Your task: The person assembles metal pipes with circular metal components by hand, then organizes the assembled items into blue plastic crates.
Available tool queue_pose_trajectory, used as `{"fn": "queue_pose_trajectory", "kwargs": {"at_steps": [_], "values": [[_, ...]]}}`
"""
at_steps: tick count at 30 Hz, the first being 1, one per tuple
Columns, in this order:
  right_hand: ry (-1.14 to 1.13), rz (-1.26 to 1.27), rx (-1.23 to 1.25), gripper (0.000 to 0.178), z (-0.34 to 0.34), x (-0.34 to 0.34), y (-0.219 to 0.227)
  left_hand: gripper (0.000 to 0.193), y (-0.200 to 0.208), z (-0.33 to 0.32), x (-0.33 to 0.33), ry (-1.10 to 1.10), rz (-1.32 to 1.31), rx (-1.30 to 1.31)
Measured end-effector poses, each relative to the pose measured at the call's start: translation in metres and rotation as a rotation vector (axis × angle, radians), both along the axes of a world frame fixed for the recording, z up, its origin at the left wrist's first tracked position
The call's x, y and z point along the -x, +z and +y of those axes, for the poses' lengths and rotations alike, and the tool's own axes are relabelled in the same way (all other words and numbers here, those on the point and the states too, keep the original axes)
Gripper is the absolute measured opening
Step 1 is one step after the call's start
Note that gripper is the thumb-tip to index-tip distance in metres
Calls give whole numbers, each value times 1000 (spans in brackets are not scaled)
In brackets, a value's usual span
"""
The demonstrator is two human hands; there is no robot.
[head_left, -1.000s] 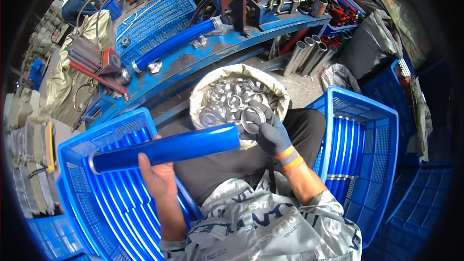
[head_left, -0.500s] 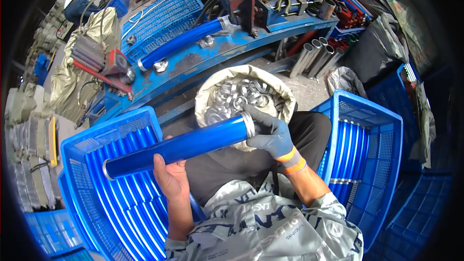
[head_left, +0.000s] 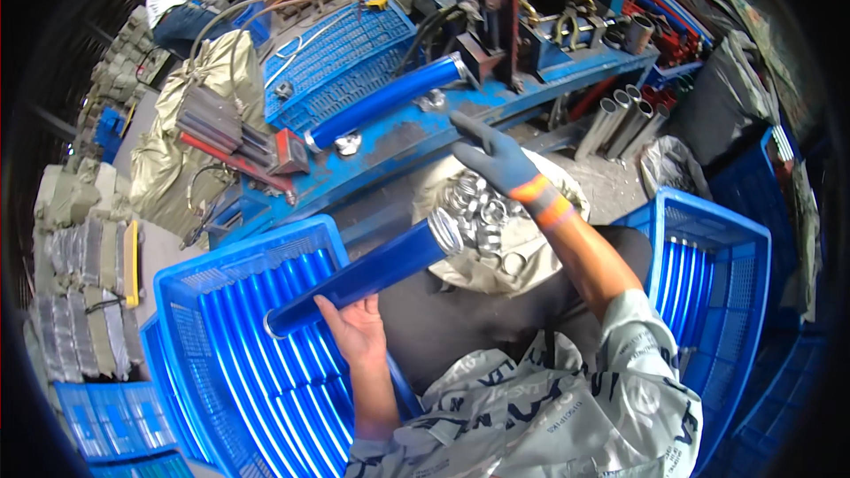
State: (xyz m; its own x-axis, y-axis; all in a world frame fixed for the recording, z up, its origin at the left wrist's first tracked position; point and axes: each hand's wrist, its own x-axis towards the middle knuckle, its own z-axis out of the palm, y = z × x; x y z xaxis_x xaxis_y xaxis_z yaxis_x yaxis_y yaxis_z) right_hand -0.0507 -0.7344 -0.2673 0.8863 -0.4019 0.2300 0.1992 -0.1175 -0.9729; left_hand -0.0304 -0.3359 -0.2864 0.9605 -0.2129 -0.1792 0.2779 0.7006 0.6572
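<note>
Blue tube lies in the curled grip of your left hand; your gloved right hand, spread and empty, hangs near the ring-filled sack.

"What a blue on that tube!"

"Deep and glossy, with a silver ring at its upper end."

"And the glove?"

"Dark grey-blue, its cuff banded bright orange."

"I like the shirt: pale grey, scattered with dark lettering."

"Against black trousers. The sack is cream, its loose rings silver."

"The workbench?"

"Blue, with worn dark patches."
</note>
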Motion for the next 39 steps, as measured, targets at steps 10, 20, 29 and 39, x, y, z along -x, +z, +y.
{"fn": "queue_pose_trajectory", "kwargs": {"at_steps": [10, 20, 29, 39], "values": [[-629, 346, 1457, 30, -62, -275, -47, 55, -17, 76, -24, 96, 11, -42], [-487, -391, 590, 68, -44, -81, 139, 44, -31, -77, -114, -116, 67, -103], [-579, -280, -172, 85, -18, 154, 36, 70, -55, -324, -337, -16, 135, -152], [-614, -111, -352, 89, -2, 186, 11, 87, -99, -348, -350, -120, 224, -199]]}}
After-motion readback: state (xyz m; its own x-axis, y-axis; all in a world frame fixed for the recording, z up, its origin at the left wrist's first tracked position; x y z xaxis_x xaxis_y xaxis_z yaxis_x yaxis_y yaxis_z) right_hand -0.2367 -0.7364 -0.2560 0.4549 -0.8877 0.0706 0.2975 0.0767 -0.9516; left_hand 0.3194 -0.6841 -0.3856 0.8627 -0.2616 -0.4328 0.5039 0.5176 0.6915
